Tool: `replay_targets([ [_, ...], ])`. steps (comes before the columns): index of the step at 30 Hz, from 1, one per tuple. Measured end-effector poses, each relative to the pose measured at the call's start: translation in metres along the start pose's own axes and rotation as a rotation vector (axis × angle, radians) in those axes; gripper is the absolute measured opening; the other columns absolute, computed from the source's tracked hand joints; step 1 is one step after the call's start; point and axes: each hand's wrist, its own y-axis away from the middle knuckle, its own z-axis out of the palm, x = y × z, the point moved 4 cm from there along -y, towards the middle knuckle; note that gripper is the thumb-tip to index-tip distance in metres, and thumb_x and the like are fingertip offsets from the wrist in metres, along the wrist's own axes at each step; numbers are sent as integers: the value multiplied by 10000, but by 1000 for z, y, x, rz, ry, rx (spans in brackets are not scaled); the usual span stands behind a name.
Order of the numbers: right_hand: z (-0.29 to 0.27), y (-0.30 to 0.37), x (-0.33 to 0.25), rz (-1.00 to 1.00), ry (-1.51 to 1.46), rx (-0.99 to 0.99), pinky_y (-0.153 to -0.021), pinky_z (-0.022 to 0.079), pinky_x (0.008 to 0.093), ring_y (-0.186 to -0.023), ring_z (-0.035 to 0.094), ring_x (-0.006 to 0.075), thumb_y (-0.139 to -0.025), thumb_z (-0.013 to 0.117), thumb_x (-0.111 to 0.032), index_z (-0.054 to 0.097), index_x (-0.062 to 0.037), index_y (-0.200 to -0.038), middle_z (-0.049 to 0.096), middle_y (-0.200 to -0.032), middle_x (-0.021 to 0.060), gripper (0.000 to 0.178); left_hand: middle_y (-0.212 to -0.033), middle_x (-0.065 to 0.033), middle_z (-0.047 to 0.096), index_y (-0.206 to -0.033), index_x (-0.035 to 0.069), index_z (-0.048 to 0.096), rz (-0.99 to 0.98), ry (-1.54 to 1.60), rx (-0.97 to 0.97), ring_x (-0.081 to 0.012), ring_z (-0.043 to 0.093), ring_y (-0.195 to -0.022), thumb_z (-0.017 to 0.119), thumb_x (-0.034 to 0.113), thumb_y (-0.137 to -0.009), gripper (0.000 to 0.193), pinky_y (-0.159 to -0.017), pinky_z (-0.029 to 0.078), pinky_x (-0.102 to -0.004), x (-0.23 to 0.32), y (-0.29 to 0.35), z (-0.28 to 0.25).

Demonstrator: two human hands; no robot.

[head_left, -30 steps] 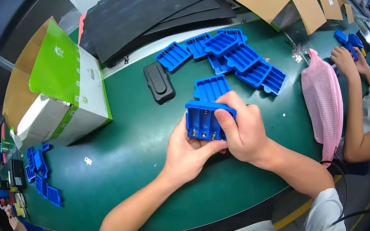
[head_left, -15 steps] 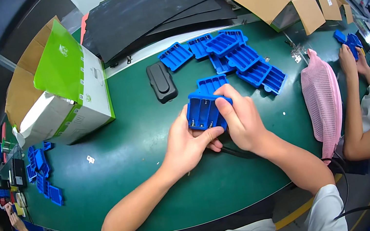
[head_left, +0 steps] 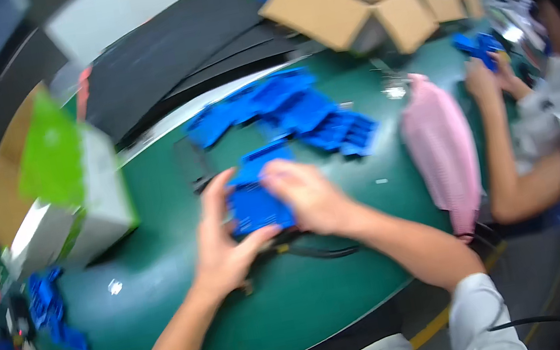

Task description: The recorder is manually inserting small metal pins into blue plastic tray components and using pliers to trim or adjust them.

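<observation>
A blue battery holder (head_left: 252, 208) with slots is between my two hands, blurred by motion. My left hand (head_left: 219, 242) grips its left side, thumb along the near edge and fingers at the far left corner. Across the right side lies my right hand (head_left: 314, 197), its fingers on the top and edge. Just beyond it sits another blue holder (head_left: 266, 153), partly covered by the held one. A dark cable (head_left: 319, 250) with a yellowish spot runs beneath my hands. The dark case (head_left: 194, 162) left of the holders is smeared.
Several blue holders (head_left: 306, 110) lie heaped at the table's (head_left: 194, 325) far middle, more (head_left: 49, 309) at the left. A green-white carton (head_left: 100, 176), black sheets (head_left: 176, 51) and an open brown box (head_left: 318, 7) stand behind. A pink mesh pouch (head_left: 438, 139) separates me from a co-worker holding blue parts.
The view has swung, shifting the table's contents left and blurring them. My hands have shifted on the blue battery holder, the left fingers now at its far left corner. Both still hold it.
</observation>
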Motion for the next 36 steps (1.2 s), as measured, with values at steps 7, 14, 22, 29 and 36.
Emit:
replay_targets([
  [7, 30, -9, -29, -243, 119, -69, -599, 424, 482, -673, 575, 417, -950, 486, -269, 551, -14, -876, 575, -674, 225, 273, -1070, -46, 588, -1211, -20, 554, -11, 305, 258, -64, 533, -933, 460, 190, -1011, 305, -810, 423, -196, -27, 16, -36],
  [14, 15, -2, -25, -267, 127, -24, -608, 413, 472, -669, 567, 400, -944, 478, -241, 542, 3, -803, 566, -665, 219, 289, -1094, -51, 586, -1181, 1, 549, -69, 433, 211, -90, 568, -958, 435, 224, -1031, 292, -836, 480, -250, -43, 4, -21],
  [22, 23, -5, -18, -270, 78, -37, -609, 457, 454, -723, 615, 404, -949, 482, -270, 569, -22, -859, 601, -729, 231, 278, -1042, -66, 613, -1108, -15, 601, -10, 146, 241, -122, 564, -956, 507, 182, -968, 259, -848, 455, -255, -20, 15, -22],
  [29, 20, 8, -21, -75, -10, -42, -598, 422, 295, -666, 507, 99, -984, 486, -217, 586, -21, -963, 541, -712, 64, 222, -1032, -80, 609, -997, -18, 618, 54, 221, 275, -156, 551, -993, 534, 101, -938, 157, -900, 416, -276, 1, 10, -8],
  [36, 33, 8, -25, -75, -71, -64, -626, 389, 241, -683, 460, 65, -994, 438, -198, 568, -1, -950, 534, -731, 4, 240, -1093, -128, 608, -993, -43, 628, 88, 349, 272, -190, 559, -1058, 519, 31, -918, 152, -949, 412, -304, 5, 14, -18],
])
